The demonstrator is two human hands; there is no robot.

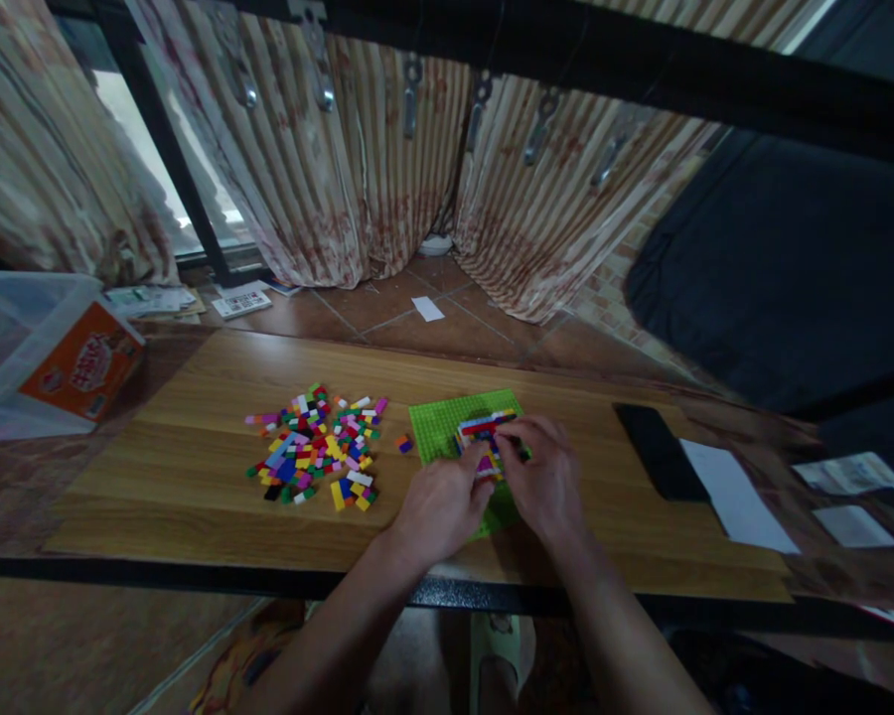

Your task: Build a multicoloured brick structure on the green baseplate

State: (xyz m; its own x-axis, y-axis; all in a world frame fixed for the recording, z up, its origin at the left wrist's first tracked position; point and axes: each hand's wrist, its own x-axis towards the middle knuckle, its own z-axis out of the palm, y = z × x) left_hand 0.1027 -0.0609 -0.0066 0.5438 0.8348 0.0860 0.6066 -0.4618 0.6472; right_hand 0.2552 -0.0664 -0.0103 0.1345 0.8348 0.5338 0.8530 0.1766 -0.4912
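Observation:
A bright green studded baseplate (430, 422) lies on the wooden table. On it stands a low build of multicoloured toy bricks (484, 427), with red, white, blue and yellow pieces showing. My left hand (443, 506) grips the near left side of this build, thumb and fingers pressed against it. My right hand (547, 472) is closed at the right side of the build, its fingertips pinched together. Dark and green bits show by those fingertips, but what they hold is too small to make out. Both hands cover part of the build and plate.
A spread-out pile of loose bricks (313, 442) lies on the table (186, 447) to the left. An orange and blue brick pair (403, 444) sits beside the plate. Rightward are a black phone-like slab (660, 452) and white paper (737, 497). A clear plastic bin (30, 298) stands far left.

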